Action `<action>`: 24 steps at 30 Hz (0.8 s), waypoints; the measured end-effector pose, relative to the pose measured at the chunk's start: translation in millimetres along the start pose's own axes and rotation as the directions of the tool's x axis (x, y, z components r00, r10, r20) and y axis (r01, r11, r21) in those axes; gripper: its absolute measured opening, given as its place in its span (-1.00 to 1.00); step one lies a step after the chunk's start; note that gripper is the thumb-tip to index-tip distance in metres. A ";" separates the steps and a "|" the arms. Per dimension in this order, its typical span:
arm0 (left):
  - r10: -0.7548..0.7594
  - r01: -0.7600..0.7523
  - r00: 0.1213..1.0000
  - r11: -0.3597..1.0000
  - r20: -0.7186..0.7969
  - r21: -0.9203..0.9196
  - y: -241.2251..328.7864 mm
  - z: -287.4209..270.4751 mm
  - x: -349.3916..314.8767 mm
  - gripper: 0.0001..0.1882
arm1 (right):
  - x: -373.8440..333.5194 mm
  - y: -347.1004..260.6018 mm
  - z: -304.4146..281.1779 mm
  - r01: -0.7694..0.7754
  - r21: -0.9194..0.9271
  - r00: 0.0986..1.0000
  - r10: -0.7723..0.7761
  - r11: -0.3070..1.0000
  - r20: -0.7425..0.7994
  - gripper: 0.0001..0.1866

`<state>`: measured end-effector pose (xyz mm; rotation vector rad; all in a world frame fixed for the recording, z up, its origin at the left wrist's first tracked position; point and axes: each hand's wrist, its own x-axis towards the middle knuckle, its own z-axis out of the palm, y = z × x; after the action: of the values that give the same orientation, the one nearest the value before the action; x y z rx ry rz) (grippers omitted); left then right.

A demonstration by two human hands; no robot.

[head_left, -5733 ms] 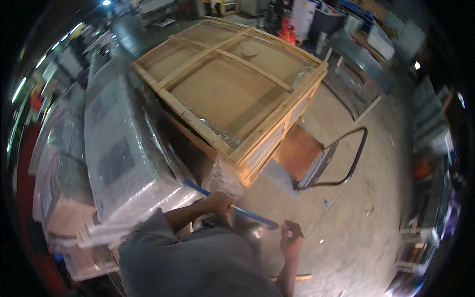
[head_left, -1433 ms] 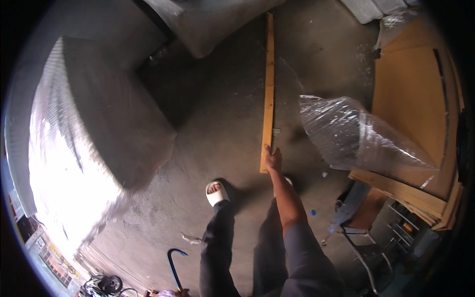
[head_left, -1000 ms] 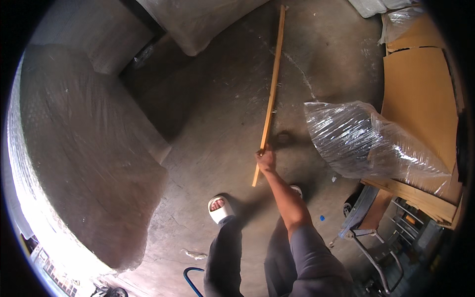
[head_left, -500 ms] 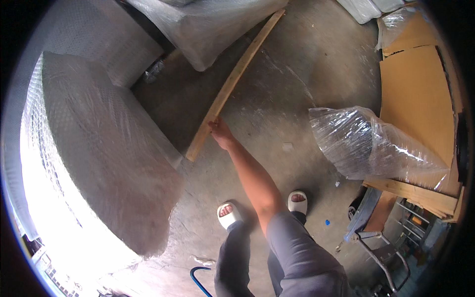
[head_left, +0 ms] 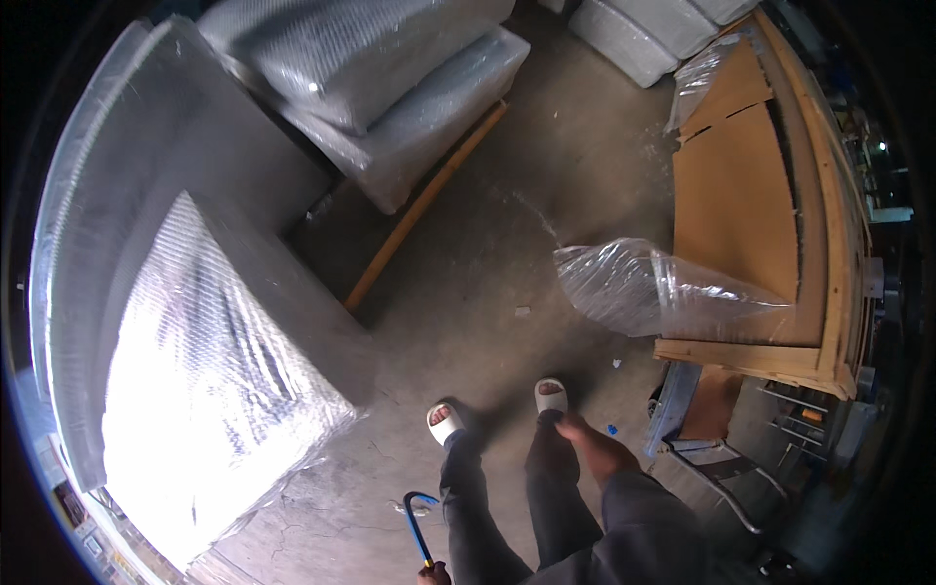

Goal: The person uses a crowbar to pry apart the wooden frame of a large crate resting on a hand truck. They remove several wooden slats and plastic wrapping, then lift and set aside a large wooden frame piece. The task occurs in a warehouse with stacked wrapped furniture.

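Note:
At the lower edge, my left hand [head_left: 434, 573] is closed around a blue pry bar [head_left: 417, 531], whose hooked end curves over near my left trouser leg. My right hand [head_left: 575, 429] hangs beside my right knee, apart from the plank; its fingers are too small and shaded to make out. A long wooden plank [head_left: 419, 210] lies on the floor at a slant, its far end against a plastic-wrapped bundle [head_left: 429, 136] and its near end by another large wrapped block [head_left: 224, 380] on the left.
To the right stands a wooden crate [head_left: 746, 353] with cardboard [head_left: 736, 195] and loose clear film [head_left: 634, 283] hanging from it. A metal-framed trolley or chair [head_left: 721, 468] is below it. More wrapped bundles [head_left: 624, 44] sit at the back. Small scraps lie on the concrete floor [head_left: 468, 283].
My right hand has let go of the plank and drawn back to my knee. The plank now rests on the floor beside the wrapped bundle. My left hand has come into view with the pry bar.

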<state>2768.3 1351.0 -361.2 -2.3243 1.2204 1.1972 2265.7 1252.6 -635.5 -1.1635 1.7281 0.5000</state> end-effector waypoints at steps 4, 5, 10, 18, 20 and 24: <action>-0.216 0.215 0.975 0.976 0.054 0.023 51.6 -46.6 13.7 -0.66 | -141.8 48.1 -33.3 -0.339 0.352 0.928 0.248 0.873 0.278 -0.58; -0.208 0.204 0.972 0.978 0.108 0.045 66.0 -63.1 13.7 -0.63 | -184.9 41.2 -43.3 -0.229 0.422 0.970 0.170 0.877 0.174 -0.59; 0.230 -0.247 0.968 0.939 0.098 0.241 188.8 -132.7 41.2 -0.60 | -305.8 -30.7 -149.8 0.076 0.781 0.993 0.019 0.620 -0.112 -0.63; 0.665 -0.740 0.673 0.617 0.325 0.268 574.2 -173.9 90.9 -0.61 | -351.2 -40.8 -280.8 0.384 0.919 0.809 0.446 0.095 -0.384 -0.59; 0.700 -0.804 0.595 0.503 0.395 0.319 679.2 -182.8 60.4 -0.61 | -342.0 -33.2 -323.6 0.434 0.892 0.677 0.609 0.124 -0.414 -0.60; 0.706 -0.941 0.193 -0.063 0.681 0.333 875.6 -167.3 -37.3 -0.63 | -378.0 23.5 -461.5 0.389 0.803 0.109 0.843 0.452 -0.527 -0.64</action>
<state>2169.8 741.4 -103.9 -0.4532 2.5462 0.8673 2055.0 1099.8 -98.2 -0.0839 2.8110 -1.3557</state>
